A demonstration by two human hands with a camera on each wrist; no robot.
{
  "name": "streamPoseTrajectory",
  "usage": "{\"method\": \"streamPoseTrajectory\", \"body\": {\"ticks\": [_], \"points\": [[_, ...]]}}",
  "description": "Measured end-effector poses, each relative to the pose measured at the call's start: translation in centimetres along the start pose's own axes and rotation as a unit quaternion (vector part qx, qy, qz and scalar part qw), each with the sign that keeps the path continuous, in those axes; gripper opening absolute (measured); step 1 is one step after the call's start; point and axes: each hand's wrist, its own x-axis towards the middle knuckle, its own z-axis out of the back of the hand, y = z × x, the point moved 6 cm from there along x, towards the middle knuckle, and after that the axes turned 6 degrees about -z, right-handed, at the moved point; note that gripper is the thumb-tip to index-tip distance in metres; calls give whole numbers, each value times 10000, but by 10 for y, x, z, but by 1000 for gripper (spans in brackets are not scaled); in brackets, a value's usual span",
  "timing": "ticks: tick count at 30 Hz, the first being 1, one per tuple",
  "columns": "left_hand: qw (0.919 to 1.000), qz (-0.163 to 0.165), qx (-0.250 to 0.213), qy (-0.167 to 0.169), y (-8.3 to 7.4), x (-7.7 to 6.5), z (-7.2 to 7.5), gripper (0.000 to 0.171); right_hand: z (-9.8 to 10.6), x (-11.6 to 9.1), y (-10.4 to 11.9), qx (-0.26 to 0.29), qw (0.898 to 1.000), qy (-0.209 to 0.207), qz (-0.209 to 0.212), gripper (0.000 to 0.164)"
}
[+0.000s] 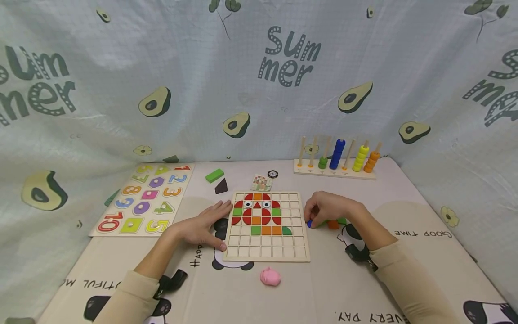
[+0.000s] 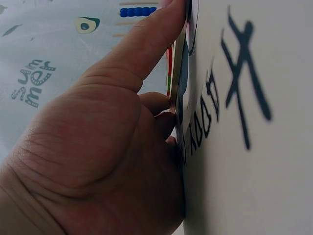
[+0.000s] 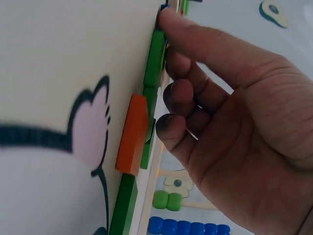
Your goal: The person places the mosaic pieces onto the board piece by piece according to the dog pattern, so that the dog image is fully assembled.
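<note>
A square wooden grid board (image 1: pixel 267 253) lies in the middle of the table, with red, orange and green tiles forming an owl-like figure with two eyes. My left hand (image 1: pixel 202 226) rests along its left edge, fingers and thumb spread. Just off the board's right edge, my right hand (image 1: pixel 323 209) has its fingers curled down and pinches a small blue tile (image 1: pixel 309 223) at the fingertips. Green tiles (image 3: pixel 154 58) and an orange tile (image 3: pixel 132 134) lie on the table by that hand, partly hidden under it in the head view.
A number puzzle board (image 1: pixel 141 207) lies at left. Behind the grid are a green block (image 1: pixel 214 175), a dark wedge-shaped piece (image 1: pixel 221 186), a pattern card (image 1: pixel 261 182) and a small black-and-white disc (image 1: pixel 273 173). A peg counter with beads (image 1: pixel 336 174) stands back right; a pink pig toy (image 1: pixel 270 276) sits in front.
</note>
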Motion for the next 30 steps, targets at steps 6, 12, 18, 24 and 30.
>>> {"method": "streamPoseTrajectory", "body": {"ticks": [6, 12, 18, 24, 30], "points": [[10000, 5, -11, -19, 0, -1, 1, 115, -1, 2, 0, -155, 9998, -62, -86, 10], [10000, 23, -20, -34, 0, -1, 1, 116, 1, 2, -2, -285, 9994, -93, -148, 8], [10000, 23, -8, -31, 0, -1, 1, 116, 3, -1, 0, -408, 9990, -163, 71, 8], [10000, 4, -50, -24, 1, 0, 0, 116, 6, -3, 2, -555, 9977, -297, 237, 9], [10000, 3, -55, -19, 1, 0, 0, 116, 13, -8, 13, -484, 9979, -403, 115, 14]]}}
